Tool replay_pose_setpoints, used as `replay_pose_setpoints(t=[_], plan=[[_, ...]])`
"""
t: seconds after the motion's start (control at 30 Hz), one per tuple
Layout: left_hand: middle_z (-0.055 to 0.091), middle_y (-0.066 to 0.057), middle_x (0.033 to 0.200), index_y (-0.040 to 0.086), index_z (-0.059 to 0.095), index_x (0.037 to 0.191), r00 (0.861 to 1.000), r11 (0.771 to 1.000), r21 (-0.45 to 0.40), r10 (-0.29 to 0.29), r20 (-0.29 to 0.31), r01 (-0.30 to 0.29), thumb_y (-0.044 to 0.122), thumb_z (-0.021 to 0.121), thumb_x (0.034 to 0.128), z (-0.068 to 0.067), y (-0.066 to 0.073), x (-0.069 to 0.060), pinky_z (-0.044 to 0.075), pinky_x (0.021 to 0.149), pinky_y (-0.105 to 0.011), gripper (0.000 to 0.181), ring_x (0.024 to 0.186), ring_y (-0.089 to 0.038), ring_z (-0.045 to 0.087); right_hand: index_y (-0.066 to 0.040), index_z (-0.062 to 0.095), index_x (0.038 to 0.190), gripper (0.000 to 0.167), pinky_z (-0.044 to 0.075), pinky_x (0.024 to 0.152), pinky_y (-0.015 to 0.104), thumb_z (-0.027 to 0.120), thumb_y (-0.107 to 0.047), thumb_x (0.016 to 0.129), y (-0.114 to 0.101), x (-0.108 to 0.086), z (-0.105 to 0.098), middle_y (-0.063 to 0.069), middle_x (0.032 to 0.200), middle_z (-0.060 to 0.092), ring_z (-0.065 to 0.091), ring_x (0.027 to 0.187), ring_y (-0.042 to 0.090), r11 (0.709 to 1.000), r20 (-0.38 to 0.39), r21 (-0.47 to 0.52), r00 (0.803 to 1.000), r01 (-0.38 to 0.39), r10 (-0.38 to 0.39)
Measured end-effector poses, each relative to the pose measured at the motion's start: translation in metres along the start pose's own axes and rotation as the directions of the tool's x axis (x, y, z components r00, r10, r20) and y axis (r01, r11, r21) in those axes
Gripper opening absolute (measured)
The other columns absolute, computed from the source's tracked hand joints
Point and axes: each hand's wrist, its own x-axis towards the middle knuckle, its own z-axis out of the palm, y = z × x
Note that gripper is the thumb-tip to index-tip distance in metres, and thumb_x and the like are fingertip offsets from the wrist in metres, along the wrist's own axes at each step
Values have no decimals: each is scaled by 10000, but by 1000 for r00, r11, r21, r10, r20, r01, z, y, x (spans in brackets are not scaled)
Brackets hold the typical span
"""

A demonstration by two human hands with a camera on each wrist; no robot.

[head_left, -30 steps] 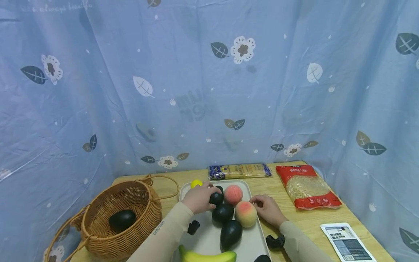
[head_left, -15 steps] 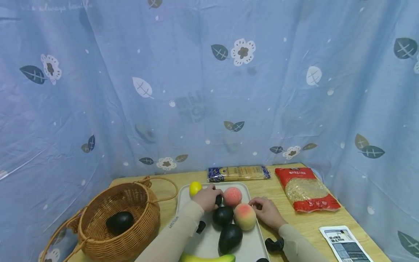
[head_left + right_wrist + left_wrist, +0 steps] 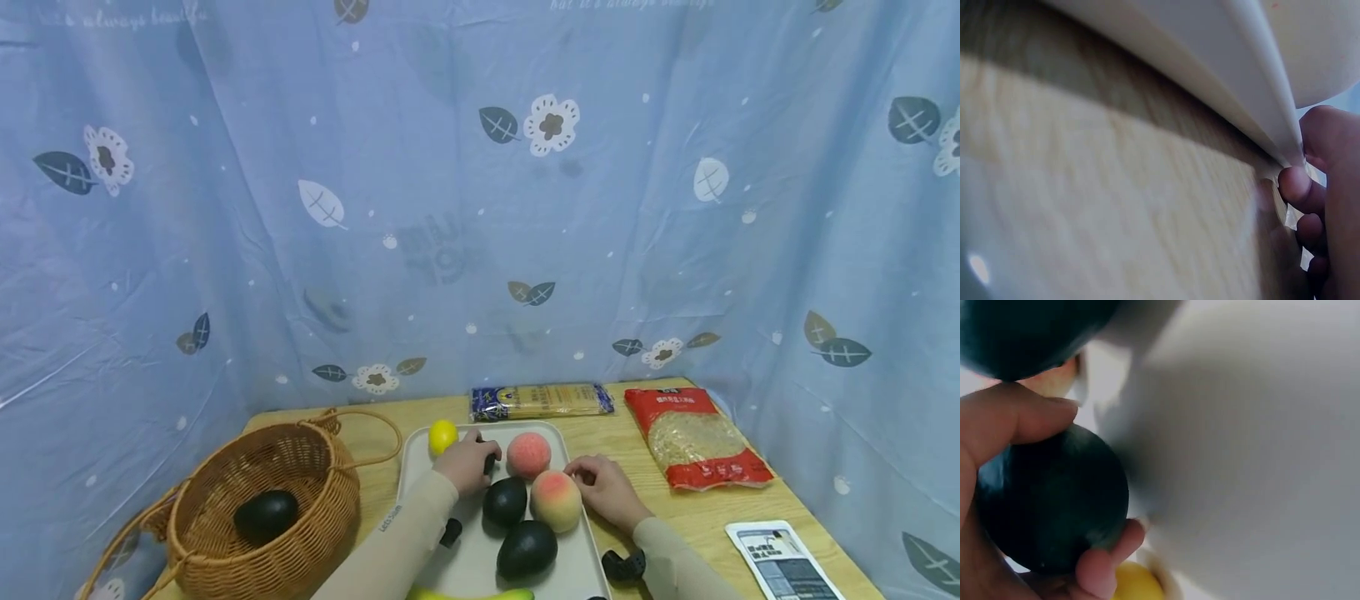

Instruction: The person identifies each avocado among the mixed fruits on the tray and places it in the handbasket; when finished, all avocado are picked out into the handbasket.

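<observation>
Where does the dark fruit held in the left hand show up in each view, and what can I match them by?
Head: the dark fruit is in the lower middle, mostly hidden by the left hand.
Left wrist: the dark fruit is large, lower left.
Right wrist: not in it.
Shared landmark: the pale tray, in all three.

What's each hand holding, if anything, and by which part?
Left hand: a dark avocado, fingers around its rounded sides. Right hand: the tray, pinched at its side rim.
</observation>
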Motion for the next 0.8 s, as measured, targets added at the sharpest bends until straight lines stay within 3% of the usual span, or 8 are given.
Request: replay_pose_setpoints(t=[0.23, 0.43, 0.6, 0.8], plan=[[553, -147, 1223, 241, 717, 1178, 1000, 996, -84, 11, -26, -13, 188, 869, 865, -15, 9, -17, 573, 775, -404, 352, 763, -237, 617, -195, 770, 966, 201, 416, 699, 276, 719, -1, 949, 2, -2, 2, -101, 821, 612, 487, 760, 83, 1000, 3, -6, 1000, 3, -3], [563, -169, 1320, 250, 716, 1187, 996, 999, -48, 22, -82, -26, 183, 866, 859, -32, 21, -29, 588, 766, -388, 367, 738, -217, 622, -183, 767, 966, 184, 425, 720, 282, 720, -6, 952, -3, 1, -1, -89, 847, 629, 495, 782, 103, 1000, 1, -20, 1000, -6, 6], [563, -177, 1336, 253, 714, 1189, 996, 998, -47, 28, -84, -32, 186, 860, 866, -44, 23, -42, 586, 726, -361, 360, 686, -181, 596, -183, 765, 966, 174, 425, 718, 278, 728, -14, 955, -2, 1, -1, -84, 841, 615, 493, 786, 107, 1000, 7, -15, 1000, -25, 25], [552, -175, 1316, 227, 715, 1176, 992, 990, -121, 64, -110, -78, 131, 846, 848, -60, 23, -65, 579, 695, -356, 365, 704, -189, 612, -199, 767, 960, 189, 421, 709, 276, 734, -13, 949, 0, 1, 1, -93, 831, 609, 488, 773, 101, 999, 3, -22, 1000, -26, 26]])
